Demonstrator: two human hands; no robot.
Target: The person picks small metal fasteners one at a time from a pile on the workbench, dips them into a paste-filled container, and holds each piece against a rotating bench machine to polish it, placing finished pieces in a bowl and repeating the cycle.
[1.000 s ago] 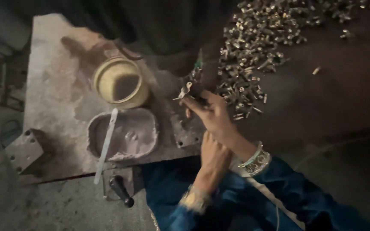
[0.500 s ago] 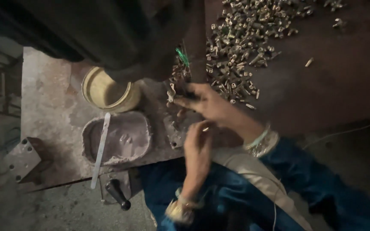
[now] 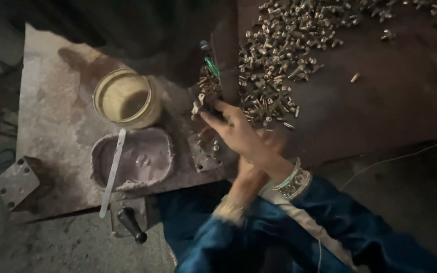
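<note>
Brass-coloured small metal parts (image 3: 279, 65) lay heaped on the dark rusty bench (image 3: 380, 101), and the right hand (image 3: 241, 134) stretched forward-left from a blue sleeve (image 3: 350, 227), wrist bent, bangles (image 3: 292, 179) at the cuff, fingers pinched shut on one small pale part (image 3: 197, 104) at the edge of the heap, just below a green-tipped bit of the machine (image 3: 211, 65). Left hand (image 3: 251, 169) sat tucked under the right wrist, blurred; could not tell whether its fingers were open or closed. Held part looked short, light, cylindrical, detail too small to read. More loose parts lay near the fingertips on a grey stone slab (image 3: 51, 111). On that slab, well to the left: a round yellowish bowl (image 3: 125, 98), a shallow oval dish (image 3: 132, 159) with a flat pale stick (image 3: 112, 169) laid across its rim, and a black-knobbed handle (image 3: 131, 225) below.
</note>
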